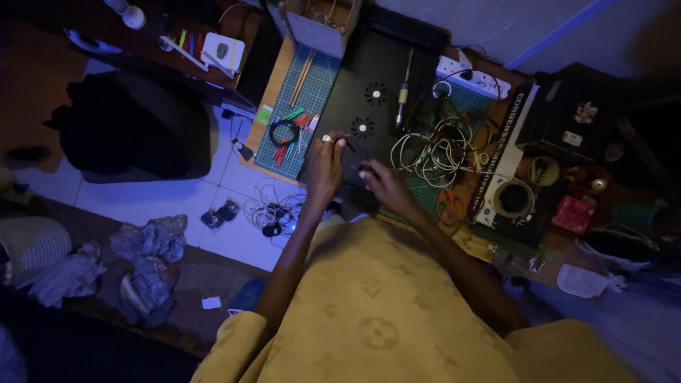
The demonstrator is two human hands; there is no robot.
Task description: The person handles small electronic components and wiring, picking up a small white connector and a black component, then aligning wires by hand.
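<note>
**Both hands at a black panel on a cluttered bench**

Head view, looking straight down in dim bluish light. Left hand (325,164), ring on one finger, resting on the lower edge of a black panel (355,106) with two small round vents; fingers curled, seemingly pinching a thin dark tool or lead, though too dark to tell what. Right hand (379,181) just beside it, clenched around something small and dark at the panel's near edge; object impossible to identify. Panel lying flat on the bench (280,67), partly over a green cutting mat (301,99).

Progress, as a judgement: work seemingly mid-way, panel not lifted off, hands busy at its edge. Screwdriver (403,96) lying untouched on the panel. Tangle of white wires (433,152) just right of the hands, white power strip (472,76) beyond it, tape rolls (512,197) further right.

Hard to make out: any screws or fasteners, fingertips of both hands, whatever lies under the panel. Right side of the bench lost in shadow. Near edge hidden by the yellow shirt (376,312). Floor at left strewn with crumpled cloths (145,262) and cables.
</note>
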